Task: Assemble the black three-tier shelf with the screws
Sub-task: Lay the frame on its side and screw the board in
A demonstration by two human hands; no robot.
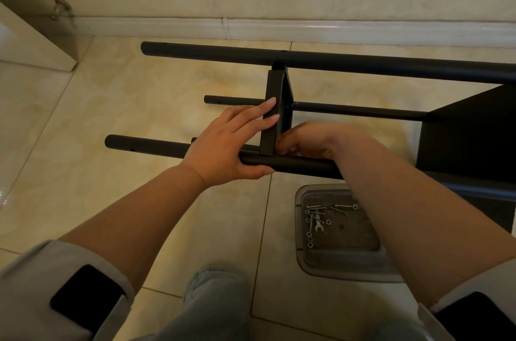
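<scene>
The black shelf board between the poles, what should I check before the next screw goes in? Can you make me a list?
1. Shelf board standing between the near pole and the far pole: ok.
2. Left hand steadying it, fingers on the board, thumb under the near pole: ok.
3. Right hand at the joint of board and near pole: ok.
4. Screw lined up with its hole: cannot tell, the right hand hides it.
5. More screws in the clear tray: ok.
6. Small wrench in the tray: ok.
</scene>
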